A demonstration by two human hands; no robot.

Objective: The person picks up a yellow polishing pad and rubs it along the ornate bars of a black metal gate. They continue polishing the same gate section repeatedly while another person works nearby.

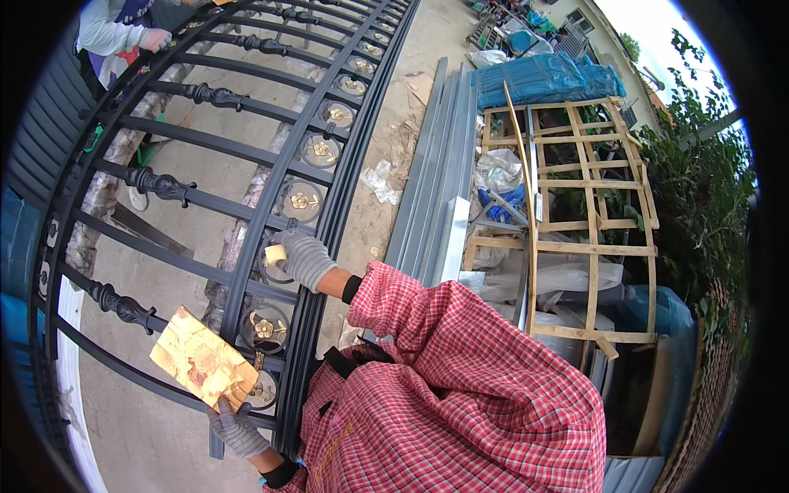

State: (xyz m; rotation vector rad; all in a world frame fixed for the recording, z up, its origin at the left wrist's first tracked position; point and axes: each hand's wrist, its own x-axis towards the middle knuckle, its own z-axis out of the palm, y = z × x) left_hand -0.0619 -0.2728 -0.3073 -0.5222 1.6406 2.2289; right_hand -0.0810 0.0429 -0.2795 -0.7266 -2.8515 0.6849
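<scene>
A black metal gate [283,172] lies flat, with gold flower ornaments in a row of rings. My right hand [306,260], in a grey striped glove, pinches a small yellow sponge [274,255] over one of these rings. The ornament beneath it is mostly hidden by the hand and sponge. Toward the lower left, my left hand [237,430], gloved too, grips the edge of a flat rectangular board [203,355] smeared with gold paint. The board is held above the bars, close to a gold flower [265,329].
A co-worker's hand [154,39] touches the gate's far left side. Long grey metal profiles [427,172] lie to the right. Beyond them are a wooden lattice frame [593,246], a blue plastic-wrapped stack [551,80] and loose plastic sheeting. Wrapped supports [238,246] run under the gate.
</scene>
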